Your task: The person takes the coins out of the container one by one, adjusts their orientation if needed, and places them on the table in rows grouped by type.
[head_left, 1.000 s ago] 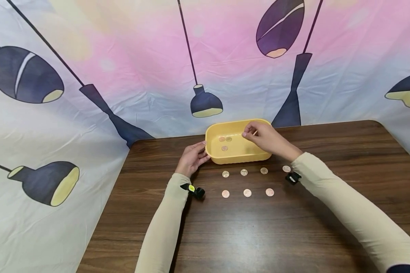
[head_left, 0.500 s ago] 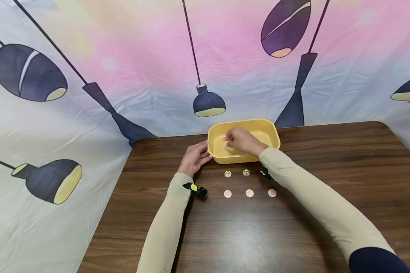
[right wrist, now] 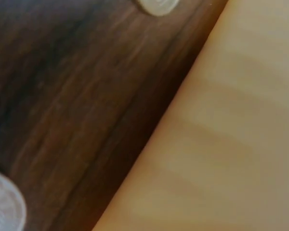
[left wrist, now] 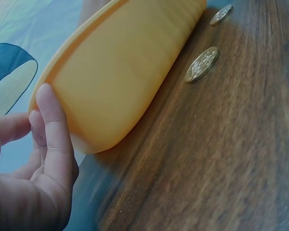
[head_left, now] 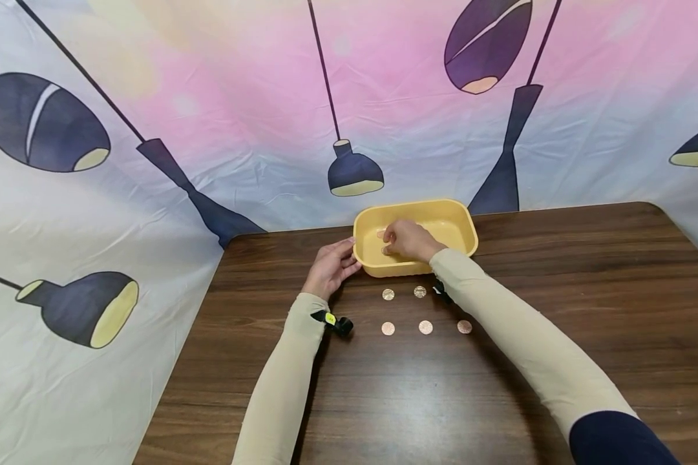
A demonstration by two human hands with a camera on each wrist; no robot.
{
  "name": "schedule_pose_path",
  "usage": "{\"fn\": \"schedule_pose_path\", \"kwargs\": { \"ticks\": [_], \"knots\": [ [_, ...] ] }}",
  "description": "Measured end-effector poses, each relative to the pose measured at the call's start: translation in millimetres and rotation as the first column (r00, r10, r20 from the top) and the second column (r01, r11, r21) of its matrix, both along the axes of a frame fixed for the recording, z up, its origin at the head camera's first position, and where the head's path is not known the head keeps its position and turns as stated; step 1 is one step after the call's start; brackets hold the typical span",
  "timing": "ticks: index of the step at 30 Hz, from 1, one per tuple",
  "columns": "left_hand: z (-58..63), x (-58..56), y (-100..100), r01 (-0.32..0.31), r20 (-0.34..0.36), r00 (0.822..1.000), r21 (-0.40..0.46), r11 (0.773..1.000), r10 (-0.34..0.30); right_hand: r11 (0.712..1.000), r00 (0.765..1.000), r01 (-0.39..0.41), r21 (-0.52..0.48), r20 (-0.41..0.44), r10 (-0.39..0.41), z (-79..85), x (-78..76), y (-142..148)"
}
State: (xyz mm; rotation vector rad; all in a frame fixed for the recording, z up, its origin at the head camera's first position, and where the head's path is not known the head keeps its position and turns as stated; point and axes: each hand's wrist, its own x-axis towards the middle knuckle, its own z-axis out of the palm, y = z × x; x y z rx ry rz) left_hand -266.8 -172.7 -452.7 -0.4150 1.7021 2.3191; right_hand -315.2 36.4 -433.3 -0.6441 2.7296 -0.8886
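A yellow plastic tub (head_left: 442, 261) stands near the table's far edge, with coins on its floor. My left hand (head_left: 328, 268) holds the tub's left end, fingertips at the rim and outer wall; the left wrist view shows its fingers (left wrist: 55, 130) against the side. My right hand (head_left: 410, 240) is inside the tub, fingers bent, thumb and forefinger down at the floor pinching a coin that is mostly hidden. One coin (head_left: 385, 250) shows by the thumb and a copper coin (head_left: 380, 234) behind it. The right wrist view shows the tub's side wall (right wrist: 221, 144), no fingers.
On the brown wooden table (head_left: 430, 400), two gold coins (head_left: 388, 294) lie in a row before the tub and copper coins (head_left: 425, 327) form a nearer row. My right sleeve (head_left: 512, 316) passes over the table. A printed cloth (head_left: 256, 129) hangs right behind.
My right hand has moved left and down from above the tub's right part to the coins at its left. My left hand stays at the tub's end.
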Motion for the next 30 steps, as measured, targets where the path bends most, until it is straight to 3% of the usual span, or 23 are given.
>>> {"fn": "schedule_pose_path", "kwargs": {
  "ticks": [11, 17, 22, 30],
  "knots": [
    [0.4, -0.5, 0.8, -0.008, -0.011, 1.0, -0.031, 0.999, 0.008, 0.992, 0.998, -0.004, 0.124, -0.063, 0.012, -0.1, -1.1, -3.3],
    [-0.9, -0.5, 0.2, 0.002, -0.016, 1.0, -0.031, 1.0, -0.002, 0.957, 0.988, -0.118, 0.266, -0.069, 0.141, 6.2, -0.9, -3.3],
    [-0.9, -0.2, -1.0, 0.005, -0.016, 1.0, -0.031, 1.0, -0.005, 0.944, 0.974, -0.181, 0.277, -0.08, 0.21, 8.0, -1.0, -1.9],
    [-2.5, -0.6, -1.1, 0.011, -0.018, 1.0, -0.017, 1.0, -0.011, 0.941, 0.984, -0.159, 0.298, -0.034, 0.177, 11.5, 3.7, -9.5]
  ]
}}
